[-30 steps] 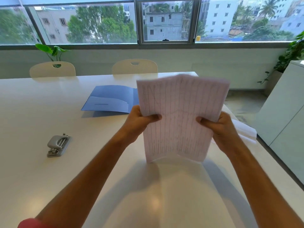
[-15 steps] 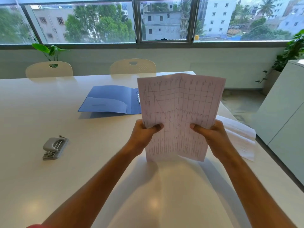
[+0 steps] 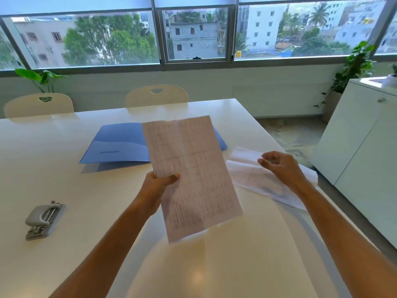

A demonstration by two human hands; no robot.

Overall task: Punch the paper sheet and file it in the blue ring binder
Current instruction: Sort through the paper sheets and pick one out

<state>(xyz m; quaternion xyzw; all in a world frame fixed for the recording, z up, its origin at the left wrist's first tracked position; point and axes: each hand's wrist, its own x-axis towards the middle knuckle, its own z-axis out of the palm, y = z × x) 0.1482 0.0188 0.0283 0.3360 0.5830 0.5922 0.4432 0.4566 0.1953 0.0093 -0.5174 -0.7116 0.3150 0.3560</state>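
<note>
Head view: left hand [image 3: 155, 186] pinches paper sheet [image 3: 191, 175]; right hand [image 3: 279, 166] apart.

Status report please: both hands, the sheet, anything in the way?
Left hand holds sheet up; right hand free, loosely curled. Sheet unpunched; punch idle at left. Binder open, nothing blocking.

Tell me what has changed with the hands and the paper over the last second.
The right hand has let go of the paper sheet and moved off to the right, over the loose papers, its fingers loosely curled and holding nothing. The left hand alone now grips the sheet, which tilts and hangs off the table. The hole punch and the open blue ring binder lie where they were.
</note>
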